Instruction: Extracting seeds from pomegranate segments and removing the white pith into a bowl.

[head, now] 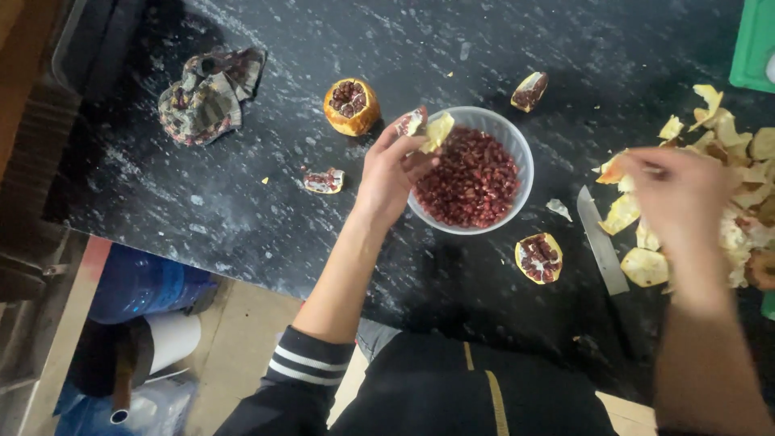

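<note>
My left hand (pixel 389 171) holds a pomegranate piece (pixel 425 127) with yellow rind over the rim of a white bowl (pixel 521 149) full of red seeds (pixel 471 182). My right hand (pixel 680 194) is blurred and rests over a pile of yellow peels (pixel 739 173) at the right; whether it grips a peel I cannot tell. A knife (pixel 601 242) lies on the black counter between bowl and peels. Pomegranate chunks sit around the bowl: a large one (pixel 351 106) to the left, one (pixel 538 257) in front, one (pixel 529 90) behind, a small one (pixel 324 180) near my wrist.
A crumpled patterned cloth (pixel 206 97) lies at the counter's far left. A green board edge (pixel 756 44) shows at the top right. The counter's front edge runs diagonally; below it are a blue container (pixel 141 282) and a white cylinder (pixel 169 339) on the floor.
</note>
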